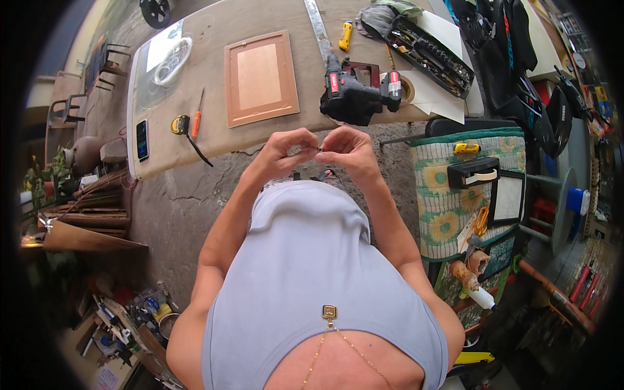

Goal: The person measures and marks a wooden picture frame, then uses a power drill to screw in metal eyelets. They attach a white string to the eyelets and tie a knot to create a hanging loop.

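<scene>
Both my hands meet in front of my chest, just off the near edge of the table (pixel 188 146). My left hand (pixel 290 148) is closed in a pinch, its fingertips on a tiny dark piece (pixel 319 149) too small to name. From the other side, my right hand (pixel 348 151) pinches at the same piece with thumb and forefinger. Beyond my hands lies a black and red cordless drill (pixel 354 94) on its side. A wooden picture frame (pixel 261 117) rests on the table, its back board facing up.
Left on the table are an orange screwdriver (pixel 197 123), a tape measure (pixel 180 125), a phone (pixel 142 140) and coiled clear wire (pixel 173 62). Farther right lie a yellow-handled tool (pixel 346 36), a metal ruler (pixel 318 26) and a black tool tray (pixel 432 57). A cloth-covered stand (pixel 435 195) is at my right.
</scene>
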The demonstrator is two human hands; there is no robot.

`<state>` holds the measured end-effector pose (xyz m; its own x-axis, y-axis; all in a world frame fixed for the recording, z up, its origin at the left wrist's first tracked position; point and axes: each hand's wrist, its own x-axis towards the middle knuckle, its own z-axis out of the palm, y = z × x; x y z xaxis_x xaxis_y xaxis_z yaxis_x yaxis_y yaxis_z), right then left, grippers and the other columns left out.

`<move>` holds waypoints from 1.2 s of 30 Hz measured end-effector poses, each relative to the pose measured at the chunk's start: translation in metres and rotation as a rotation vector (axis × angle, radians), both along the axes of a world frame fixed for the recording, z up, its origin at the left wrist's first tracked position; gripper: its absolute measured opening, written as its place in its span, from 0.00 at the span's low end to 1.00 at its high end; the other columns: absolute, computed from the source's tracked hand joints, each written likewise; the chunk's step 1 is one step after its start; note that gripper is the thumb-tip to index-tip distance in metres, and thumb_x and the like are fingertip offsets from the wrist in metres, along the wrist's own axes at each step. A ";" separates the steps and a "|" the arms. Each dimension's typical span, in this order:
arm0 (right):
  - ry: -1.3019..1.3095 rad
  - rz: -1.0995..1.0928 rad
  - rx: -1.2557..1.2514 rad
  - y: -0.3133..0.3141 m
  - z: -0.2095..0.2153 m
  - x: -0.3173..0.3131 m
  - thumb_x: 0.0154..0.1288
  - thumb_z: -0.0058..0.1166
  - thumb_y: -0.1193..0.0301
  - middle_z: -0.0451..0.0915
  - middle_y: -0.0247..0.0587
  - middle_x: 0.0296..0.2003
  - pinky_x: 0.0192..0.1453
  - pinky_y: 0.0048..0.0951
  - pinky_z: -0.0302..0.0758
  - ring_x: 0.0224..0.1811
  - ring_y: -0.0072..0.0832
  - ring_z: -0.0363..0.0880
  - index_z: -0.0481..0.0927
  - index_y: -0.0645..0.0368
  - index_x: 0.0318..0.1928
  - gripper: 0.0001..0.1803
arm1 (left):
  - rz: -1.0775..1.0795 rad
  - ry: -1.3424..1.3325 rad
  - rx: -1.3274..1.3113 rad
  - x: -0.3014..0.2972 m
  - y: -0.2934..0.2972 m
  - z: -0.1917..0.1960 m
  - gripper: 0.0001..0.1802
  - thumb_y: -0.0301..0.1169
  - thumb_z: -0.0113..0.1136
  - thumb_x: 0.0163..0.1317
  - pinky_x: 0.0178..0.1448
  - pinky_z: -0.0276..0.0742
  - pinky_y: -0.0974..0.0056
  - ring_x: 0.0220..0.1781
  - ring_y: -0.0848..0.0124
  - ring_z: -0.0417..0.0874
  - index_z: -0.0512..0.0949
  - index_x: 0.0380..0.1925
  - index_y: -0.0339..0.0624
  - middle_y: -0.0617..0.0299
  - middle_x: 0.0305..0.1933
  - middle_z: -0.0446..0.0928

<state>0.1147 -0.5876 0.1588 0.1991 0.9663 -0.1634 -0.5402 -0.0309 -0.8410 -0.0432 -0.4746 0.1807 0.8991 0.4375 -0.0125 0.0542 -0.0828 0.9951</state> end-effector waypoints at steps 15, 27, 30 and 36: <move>-1.095 0.253 0.126 0.039 -0.014 -0.018 0.41 0.68 0.74 0.80 0.42 0.29 0.34 0.28 0.77 0.29 0.33 0.80 0.80 0.60 0.35 0.16 | 0.107 0.208 -0.555 -0.050 0.028 -0.058 0.08 0.28 0.64 0.53 0.32 0.75 0.70 0.27 0.77 0.78 0.81 0.30 0.34 0.61 0.25 0.79; -1.770 0.377 -0.852 0.151 -0.115 0.113 0.42 0.54 0.80 0.76 0.56 0.43 0.52 0.44 0.72 0.49 0.51 0.75 0.66 0.55 0.58 0.36 | 0.322 0.497 0.422 -0.114 0.165 -0.175 0.06 0.30 0.61 0.53 0.36 0.75 0.64 0.30 0.63 0.80 0.81 0.30 0.41 0.57 0.28 0.78; -1.696 0.325 -0.781 0.151 -0.116 0.118 0.40 0.51 0.82 0.78 0.61 0.38 0.50 0.46 0.73 0.46 0.53 0.76 0.68 0.58 0.56 0.35 | 0.217 0.486 0.409 -0.107 0.176 -0.170 0.06 0.30 0.60 0.53 0.37 0.75 0.61 0.32 0.60 0.80 0.81 0.29 0.41 0.56 0.29 0.78; -1.629 0.126 -0.737 0.147 -0.063 0.092 0.39 0.50 0.82 0.78 0.62 0.37 0.49 0.45 0.72 0.44 0.54 0.77 0.70 0.58 0.55 0.34 | 0.010 0.442 0.418 -0.103 0.197 -0.173 0.05 0.28 0.56 0.51 0.38 0.75 0.58 0.33 0.56 0.80 0.79 0.27 0.40 0.55 0.32 0.79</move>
<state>0.2068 -0.4407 0.0961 0.5220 0.8127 -0.2588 0.7705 -0.5795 -0.2656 -0.1467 -0.2771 0.0079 0.8437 0.4944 -0.2091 0.4579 -0.4594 0.7611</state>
